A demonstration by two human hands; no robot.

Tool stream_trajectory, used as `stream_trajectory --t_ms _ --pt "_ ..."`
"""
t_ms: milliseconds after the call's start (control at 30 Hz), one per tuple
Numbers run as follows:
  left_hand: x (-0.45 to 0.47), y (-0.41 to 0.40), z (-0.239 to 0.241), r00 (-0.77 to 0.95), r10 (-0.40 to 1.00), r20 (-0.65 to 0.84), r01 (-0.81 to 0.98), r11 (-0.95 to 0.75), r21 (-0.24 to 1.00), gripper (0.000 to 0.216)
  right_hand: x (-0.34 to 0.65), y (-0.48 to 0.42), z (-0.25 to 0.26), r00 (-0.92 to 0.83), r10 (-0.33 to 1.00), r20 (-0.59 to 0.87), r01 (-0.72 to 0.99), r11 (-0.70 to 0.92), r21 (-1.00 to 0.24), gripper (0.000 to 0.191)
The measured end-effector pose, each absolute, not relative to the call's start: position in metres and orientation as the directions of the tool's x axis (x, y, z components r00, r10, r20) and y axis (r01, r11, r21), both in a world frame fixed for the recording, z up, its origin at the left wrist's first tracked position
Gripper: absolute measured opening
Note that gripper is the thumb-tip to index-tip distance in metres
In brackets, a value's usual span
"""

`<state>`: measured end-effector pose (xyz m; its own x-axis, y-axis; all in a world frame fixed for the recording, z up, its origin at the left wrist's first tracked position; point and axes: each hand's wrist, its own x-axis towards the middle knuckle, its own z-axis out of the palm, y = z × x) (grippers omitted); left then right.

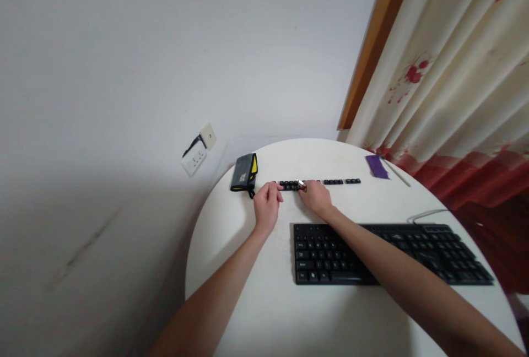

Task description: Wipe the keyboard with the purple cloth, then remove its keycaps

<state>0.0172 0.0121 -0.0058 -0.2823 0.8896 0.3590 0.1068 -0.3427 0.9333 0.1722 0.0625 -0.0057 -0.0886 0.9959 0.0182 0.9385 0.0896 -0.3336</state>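
Observation:
Loose black keycaps [333, 182] lie in short rows across the white table, beyond a black keyboard [397, 255]. My left hand [267, 203] is at the left end of these rows, its fingers curled together beside the keycaps. Whether anything sits between those fingertips is too small to tell. My right hand [317, 198] grips a small shiny metal tool [301, 184], whose end points at the keycaps near the middle. Its exact kind is unclear. My right forearm passes over the keyboard and covers part of its keys.
A grey pouch with yellow lining [244, 172] lies at the table's left edge. Back right are a purple cloth [377, 167] and a thin pale stick [397, 173]. A cable [427, 214] runs behind the keyboard. Wall and curtain [446, 70] border the round table [231, 247].

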Motion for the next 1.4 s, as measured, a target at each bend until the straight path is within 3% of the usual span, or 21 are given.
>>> stream_trajectory --t_ms 800,900,1033,1167,1300,1400 --pt "0.014 0.014 -0.006 -0.296 0.886 0.356 0.108 -0.34 0.934 0.034 0.174 0.056 0.008 -0.077 0.993 0.085 0.915 0.104 -0.39 0.022" --pt "0.011 0.015 -0.002 -0.347 0.864 0.365 0.08 -0.36 0.929 0.033 0.186 0.054 0.024 -0.053 0.982 0.182 0.856 0.138 -0.499 0.037" --pt "0.009 0.013 0.004 -0.422 0.823 0.381 0.066 -0.392 0.918 0.032 0.215 0.042 0.047 0.005 0.95 0.313 0.613 0.244 -0.751 0.051" --pt "0.012 0.01 0.006 -0.413 0.828 0.379 0.075 -0.384 0.92 0.034 0.25 0.015 0.062 0.058 0.92 0.387 0.527 0.301 -0.795 0.058" --pt "0.019 0.005 0.006 -0.356 0.862 0.36 0.078 -0.357 0.931 0.034 0.275 -0.013 0.058 0.104 0.946 0.308 0.509 0.215 -0.833 0.059" --pt "0.024 0.001 0.006 -0.307 0.883 0.355 0.101 -0.34 0.935 0.034 0.285 -0.026 0.045 0.145 0.966 0.216 0.423 0.138 -0.896 0.047"
